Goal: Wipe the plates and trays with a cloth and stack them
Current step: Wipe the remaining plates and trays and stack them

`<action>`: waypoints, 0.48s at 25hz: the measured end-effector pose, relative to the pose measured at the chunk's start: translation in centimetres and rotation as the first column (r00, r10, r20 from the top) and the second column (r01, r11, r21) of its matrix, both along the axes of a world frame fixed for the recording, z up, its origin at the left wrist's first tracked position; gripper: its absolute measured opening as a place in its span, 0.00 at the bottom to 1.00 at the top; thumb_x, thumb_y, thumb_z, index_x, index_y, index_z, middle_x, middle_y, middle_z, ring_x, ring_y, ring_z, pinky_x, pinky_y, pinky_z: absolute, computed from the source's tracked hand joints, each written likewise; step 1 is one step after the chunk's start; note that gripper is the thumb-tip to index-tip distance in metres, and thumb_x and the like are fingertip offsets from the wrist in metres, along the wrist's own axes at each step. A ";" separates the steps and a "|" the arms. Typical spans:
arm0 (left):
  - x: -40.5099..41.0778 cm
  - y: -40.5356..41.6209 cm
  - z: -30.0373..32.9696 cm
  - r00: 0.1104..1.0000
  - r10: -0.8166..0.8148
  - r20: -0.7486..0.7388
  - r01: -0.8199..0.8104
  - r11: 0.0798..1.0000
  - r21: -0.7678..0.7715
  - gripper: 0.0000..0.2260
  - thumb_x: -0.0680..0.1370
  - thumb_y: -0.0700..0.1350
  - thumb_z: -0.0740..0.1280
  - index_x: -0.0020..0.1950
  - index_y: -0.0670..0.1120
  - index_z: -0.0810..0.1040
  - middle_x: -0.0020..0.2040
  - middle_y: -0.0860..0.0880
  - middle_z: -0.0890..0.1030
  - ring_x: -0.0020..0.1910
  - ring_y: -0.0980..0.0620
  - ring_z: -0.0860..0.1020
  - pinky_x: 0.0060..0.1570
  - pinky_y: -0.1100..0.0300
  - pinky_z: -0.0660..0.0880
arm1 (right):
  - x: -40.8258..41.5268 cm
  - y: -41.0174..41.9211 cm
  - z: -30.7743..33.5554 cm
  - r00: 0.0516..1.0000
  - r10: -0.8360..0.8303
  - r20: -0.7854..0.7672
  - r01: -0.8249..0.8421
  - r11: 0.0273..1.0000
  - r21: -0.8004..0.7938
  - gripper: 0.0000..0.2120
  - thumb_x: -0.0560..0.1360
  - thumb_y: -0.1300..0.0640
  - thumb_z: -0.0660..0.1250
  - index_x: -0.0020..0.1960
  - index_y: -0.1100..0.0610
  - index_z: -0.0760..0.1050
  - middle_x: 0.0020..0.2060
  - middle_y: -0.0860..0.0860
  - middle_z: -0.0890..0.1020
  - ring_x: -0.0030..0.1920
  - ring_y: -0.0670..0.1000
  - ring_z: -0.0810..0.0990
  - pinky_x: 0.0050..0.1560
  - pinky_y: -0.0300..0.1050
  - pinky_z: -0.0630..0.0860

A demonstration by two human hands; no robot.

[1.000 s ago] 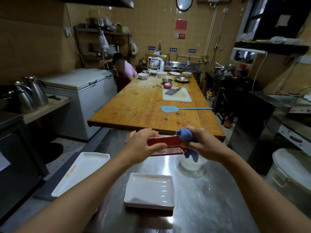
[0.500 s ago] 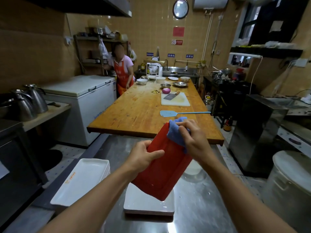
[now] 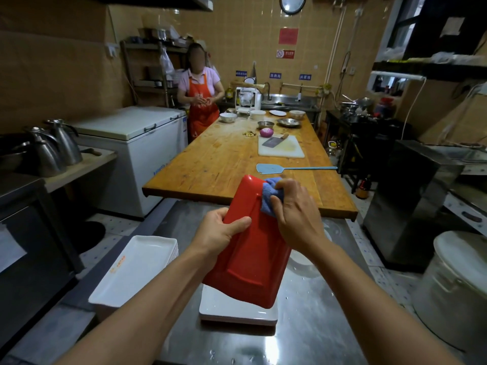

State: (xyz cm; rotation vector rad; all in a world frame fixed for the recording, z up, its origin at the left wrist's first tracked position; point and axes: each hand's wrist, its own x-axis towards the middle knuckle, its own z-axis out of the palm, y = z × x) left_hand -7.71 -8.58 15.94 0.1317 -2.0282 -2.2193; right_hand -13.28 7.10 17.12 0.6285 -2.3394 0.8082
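I hold a red rectangular tray (image 3: 250, 259) tilted up on end above the steel counter, its underside facing me. My left hand (image 3: 221, 230) grips the tray's left edge. My right hand (image 3: 295, 209) presses a blue cloth (image 3: 270, 198) against the tray's upper right part. Under the tray lies a stack of white square plates (image 3: 237, 310). A stack of white rectangular trays (image 3: 137, 267) sits at the counter's left edge.
The steel counter (image 3: 316, 325) carries water drops and a white bowl (image 3: 303, 262) behind the tray. Beyond it, a long wooden table (image 3: 224, 159) holds a cutting board, cleaver, blue swatter and bowls. A person in an orange apron (image 3: 201, 101) stands at its far left.
The red tray went from flat and edge-on to tilted upright with its underside toward me. My right hand with the cloth slid along its upper right part. The far person stood up.
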 end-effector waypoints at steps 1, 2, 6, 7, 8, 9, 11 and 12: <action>0.1 -0.3 0.1 1.000 0.008 0.020 -0.008 0.999 0.032 0.02 0.74 0.37 0.69 0.42 0.43 0.79 0.30 0.50 0.82 0.27 0.56 0.79 0.28 0.64 0.77 | 0.0 0.6 -0.4 0.999 0.002 0.041 -0.001 1.000 -0.027 0.09 0.77 0.55 0.60 0.54 0.59 0.69 0.48 0.53 0.73 0.49 0.56 0.71 0.47 0.50 0.67; 0.1 -0.4 0.1 0.999 0.011 0.042 -0.013 0.998 0.063 0.01 0.74 0.37 0.69 0.43 0.42 0.79 0.31 0.49 0.82 0.27 0.55 0.80 0.28 0.63 0.78 | -0.1 1.0 -0.7 0.996 0.021 0.091 -0.015 0.998 -0.066 0.08 0.78 0.56 0.60 0.55 0.59 0.68 0.49 0.51 0.70 0.51 0.55 0.70 0.49 0.48 0.66; -0.3 0.6 0.0 0.992 0.022 0.126 -0.052 0.969 0.241 0.02 0.74 0.38 0.68 0.44 0.40 0.78 0.31 0.45 0.82 0.26 0.52 0.80 0.28 0.60 0.79 | -0.1 0.0 -0.6 0.980 0.066 0.187 -0.007 0.954 -0.299 0.11 0.77 0.59 0.63 0.57 0.59 0.66 0.53 0.50 0.65 0.57 0.52 0.68 0.58 0.43 0.65; -0.6 0.9 -0.1 0.990 0.032 0.139 -0.071 0.956 0.286 0.02 0.74 0.38 0.68 0.45 0.40 0.78 0.30 0.45 0.82 0.26 0.51 0.80 0.27 0.60 0.79 | 0.2 -0.3 -0.5 0.974 0.073 0.217 0.006 0.940 -0.342 0.11 0.76 0.59 0.63 0.57 0.58 0.65 0.54 0.51 0.65 0.56 0.51 0.68 0.58 0.41 0.65; -0.9 1.2 -0.1 0.988 0.050 0.149 -0.097 0.939 0.329 0.01 0.75 0.38 0.68 0.44 0.40 0.78 0.29 0.46 0.82 0.26 0.52 0.80 0.26 0.59 0.78 | 0.5 -0.6 -0.7 0.965 0.080 0.251 0.017 0.932 -0.361 0.11 0.76 0.59 0.64 0.56 0.56 0.64 0.54 0.51 0.65 0.55 0.50 0.68 0.55 0.40 0.65; -1.3 1.3 -0.1 0.984 0.078 0.158 -0.132 0.921 0.366 0.01 0.75 0.38 0.67 0.44 0.41 0.78 0.28 0.46 0.82 0.25 0.52 0.80 0.26 0.60 0.78 | 0.9 -0.7 -1.1 0.954 0.079 0.287 0.030 0.934 -0.356 0.11 0.76 0.57 0.64 0.55 0.54 0.63 0.54 0.52 0.67 0.53 0.49 0.69 0.52 0.40 0.65; -2.2 1.3 -0.1 0.976 0.146 0.163 -0.202 0.887 0.415 0.02 0.75 0.39 0.68 0.43 0.42 0.77 0.27 0.48 0.81 0.23 0.53 0.79 0.24 0.60 0.77 | 2.0 -0.6 -2.4 0.937 0.058 0.343 0.061 0.944 -0.324 0.13 0.75 0.55 0.64 0.53 0.51 0.61 0.53 0.52 0.70 0.50 0.49 0.71 0.49 0.45 0.69; -2.6 1.2 -0.1 0.971 0.178 0.161 -0.232 0.872 0.431 0.02 0.75 0.39 0.68 0.43 0.42 0.77 0.26 0.48 0.81 0.23 0.53 0.79 0.23 0.60 0.77 | 2.4 -0.5 -2.9 0.932 0.055 0.359 0.067 0.945 -0.319 0.13 0.75 0.55 0.65 0.51 0.49 0.60 0.52 0.52 0.72 0.50 0.50 0.72 0.48 0.47 0.71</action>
